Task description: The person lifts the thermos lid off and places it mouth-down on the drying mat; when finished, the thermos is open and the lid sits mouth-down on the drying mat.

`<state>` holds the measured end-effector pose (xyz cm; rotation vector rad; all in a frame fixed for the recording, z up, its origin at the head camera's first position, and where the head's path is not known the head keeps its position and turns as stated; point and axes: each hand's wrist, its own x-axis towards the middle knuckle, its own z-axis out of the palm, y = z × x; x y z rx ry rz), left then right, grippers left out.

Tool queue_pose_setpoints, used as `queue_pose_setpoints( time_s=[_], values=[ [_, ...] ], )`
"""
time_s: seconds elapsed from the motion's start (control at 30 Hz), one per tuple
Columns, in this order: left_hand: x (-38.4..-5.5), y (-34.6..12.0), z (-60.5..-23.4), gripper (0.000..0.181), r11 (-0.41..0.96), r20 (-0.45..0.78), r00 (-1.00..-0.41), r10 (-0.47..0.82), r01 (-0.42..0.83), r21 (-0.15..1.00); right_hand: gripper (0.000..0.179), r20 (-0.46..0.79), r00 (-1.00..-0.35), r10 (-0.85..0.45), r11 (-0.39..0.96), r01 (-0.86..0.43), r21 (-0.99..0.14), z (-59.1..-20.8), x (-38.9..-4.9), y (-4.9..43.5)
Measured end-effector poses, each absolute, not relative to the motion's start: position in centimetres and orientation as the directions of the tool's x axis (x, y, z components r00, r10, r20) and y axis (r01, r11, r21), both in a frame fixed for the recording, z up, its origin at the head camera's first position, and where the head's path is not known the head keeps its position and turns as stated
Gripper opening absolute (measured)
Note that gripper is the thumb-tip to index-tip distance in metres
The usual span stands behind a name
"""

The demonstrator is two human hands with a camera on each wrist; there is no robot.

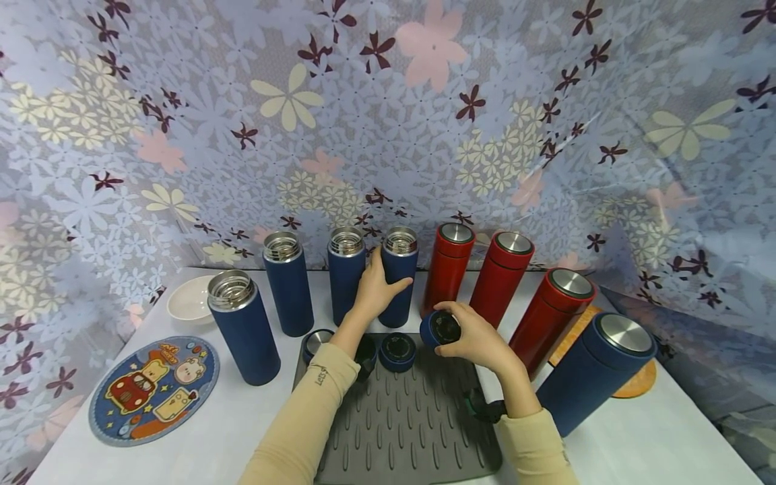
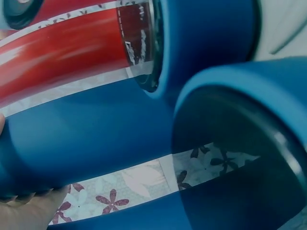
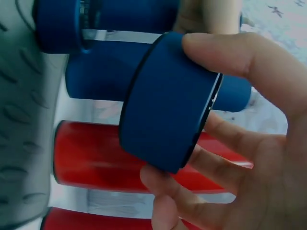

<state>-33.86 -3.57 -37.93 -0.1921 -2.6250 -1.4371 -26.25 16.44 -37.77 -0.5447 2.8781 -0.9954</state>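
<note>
In the head view I have my left hand (image 1: 377, 289) near the centre, its fingers wrapped round an open blue bottle (image 1: 400, 266) that stands upright. To its right, my right hand (image 1: 475, 337) grips a blue cap (image 1: 440, 329) above the top edge of the grey mat (image 1: 412, 424), tilted so its dark inside shows. Another cap (image 1: 397, 351) lies on the mat, dark side up. Left of the gripped bottle I see three more open bottles (image 1: 291, 296); right of it, three lidded red bottles (image 1: 445, 273) and, at lower right, a lidded blue bottle (image 1: 591, 384). A white bowl (image 1: 190, 300) and a cartoon placemat (image 1: 154, 391) sit at the left.

My left wrist view has the gripped bottle crossing the left half, the fingers curled against it at lower left, with large blue caps (image 2: 208, 43) filling the right.

In my right wrist view, the held cap fills the centre, pinched between thumb above and fingers below; a red bottle runs behind it.
</note>
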Motion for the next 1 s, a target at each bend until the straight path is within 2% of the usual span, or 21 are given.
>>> queue_pose_setpoints(
  time_s=[0.33, 0.63, 1.0],
  values=[
    [-33.6, -3.6, -37.7, 0.094, 0.55, 0.181, -0.982, 0.053, 0.18, 0.815, 0.066, -0.029, -0.961, -0.273, 0.832, -0.221, -0.509, -39.8, -27.1, 15.7],
    [-33.5, -3.7, -37.9, 0.093, 0.543, 0.194, -0.979, 0.055, 0.193, 0.817, 0.066, -0.108, -0.949, -0.295, 0.844, -0.206, -0.495, -41.3, -27.5, 15.6],
    [-33.3, -3.6, -37.9, 0.093, 0.535, 0.194, -0.979, 0.061, 0.196, 0.822, 0.066, -0.137, -0.942, -0.306, 0.844, -0.202, -0.498, -41.8, -27.6, 15.6]
  ],
)
